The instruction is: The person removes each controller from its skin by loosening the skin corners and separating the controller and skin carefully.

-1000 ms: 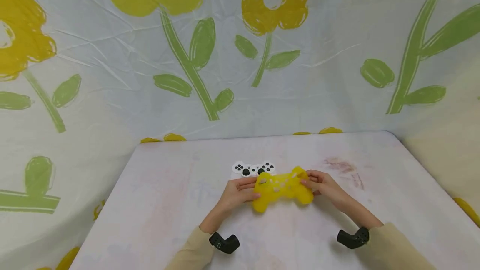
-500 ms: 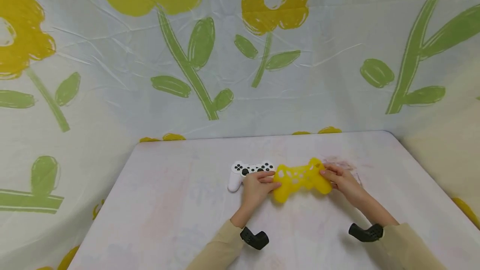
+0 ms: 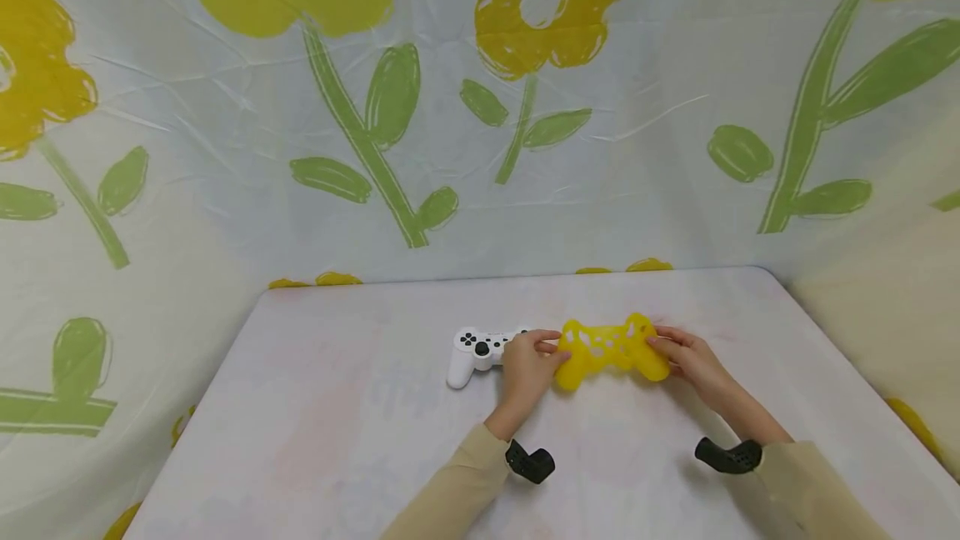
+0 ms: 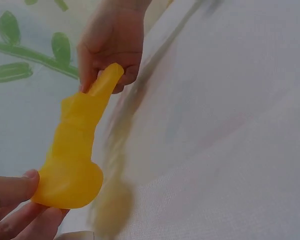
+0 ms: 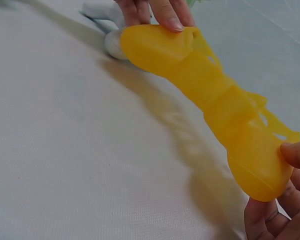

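Observation:
A yellow silicone controller cover (image 3: 606, 348) with cut-out holes hangs between both hands, above the table; its shadow falls below it in the right wrist view. My left hand (image 3: 527, 367) pinches its left end between thumb and fingers. At the other end, my right hand (image 3: 693, 361) grips the cover the same way. The cover's smooth underside (image 5: 210, 100) faces the right wrist camera. A white game controller (image 3: 462, 361) with black buttons and sticks lies on the table to the left, its right part hidden behind my left hand.
The table (image 3: 337, 407) wears a pale cloth with faint pink patches. Behind it hangs a white curtain (image 3: 637, 190) printed with yellow flowers and green leaves. A black device (image 3: 531, 462) is strapped on each wrist.
Both hands have carried the yellow cover to the right and slightly toward the back. More of the white controller's left side shows now, while my left hand covers its right part.

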The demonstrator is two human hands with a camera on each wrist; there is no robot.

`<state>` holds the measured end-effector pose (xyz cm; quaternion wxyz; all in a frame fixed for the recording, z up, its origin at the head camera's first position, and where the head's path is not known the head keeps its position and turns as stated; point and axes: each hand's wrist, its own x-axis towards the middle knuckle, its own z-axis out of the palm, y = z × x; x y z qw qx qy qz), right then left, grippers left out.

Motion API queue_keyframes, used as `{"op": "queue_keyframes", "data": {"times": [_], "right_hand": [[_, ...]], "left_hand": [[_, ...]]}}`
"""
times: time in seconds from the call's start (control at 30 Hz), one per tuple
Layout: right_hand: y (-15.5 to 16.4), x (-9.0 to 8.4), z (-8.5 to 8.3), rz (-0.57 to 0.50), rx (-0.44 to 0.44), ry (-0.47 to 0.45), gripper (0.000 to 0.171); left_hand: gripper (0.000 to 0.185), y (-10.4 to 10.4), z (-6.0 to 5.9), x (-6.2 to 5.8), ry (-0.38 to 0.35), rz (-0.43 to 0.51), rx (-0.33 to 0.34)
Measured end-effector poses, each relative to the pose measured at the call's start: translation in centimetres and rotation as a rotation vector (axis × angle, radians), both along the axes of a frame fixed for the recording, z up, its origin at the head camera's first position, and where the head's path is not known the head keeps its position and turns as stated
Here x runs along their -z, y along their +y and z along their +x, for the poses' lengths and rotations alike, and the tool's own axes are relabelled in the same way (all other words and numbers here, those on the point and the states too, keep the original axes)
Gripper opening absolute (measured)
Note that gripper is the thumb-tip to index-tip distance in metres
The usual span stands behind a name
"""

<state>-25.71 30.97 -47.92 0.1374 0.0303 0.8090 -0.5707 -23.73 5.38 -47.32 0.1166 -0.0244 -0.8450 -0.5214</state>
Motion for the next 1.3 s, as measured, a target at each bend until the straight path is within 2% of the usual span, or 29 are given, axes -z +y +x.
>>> {"op": "queue_keyframes", "data": {"times": [0.17,0.37,0.5,0.7,0.9,1.1,1.3], "right_hand": [[0.2,-0.1,-0.4,0.031,-0.009,-0.038,0.070],[0.2,-0.2,-0.7,0.063,-0.026,-0.049,0.067],[0.3,-0.1,-1.0,0.094,-0.048,-0.044,0.067],[0.2,0.0,-1.1,0.123,-0.051,-0.024,0.065],[0.6,-0.2,-0.8,0.188,-0.039,-0.037,0.067],[1.1,-0.5,-0.4,0.266,-0.088,0.015,0.063],[1.4,-0.4,-0.7,0.414,-0.127,0.120,0.053]], "left_hand": [[0.030,0.3,-0.4,-0.1,-0.026,-0.052,0.004],[0.032,0.5,-0.5,0.0,-0.051,-0.112,0.045],[0.037,0.5,-0.6,0.0,-0.054,-0.155,0.043],[0.036,0.6,-0.9,0.0,-0.087,-0.178,0.055],[0.031,1.0,-0.9,0.0,-0.119,-0.162,0.062],[0.029,0.4,-1.2,-0.4,-0.095,-0.198,0.092],[0.019,-1.2,-1.1,-1.2,-0.028,-0.227,0.049]]}}
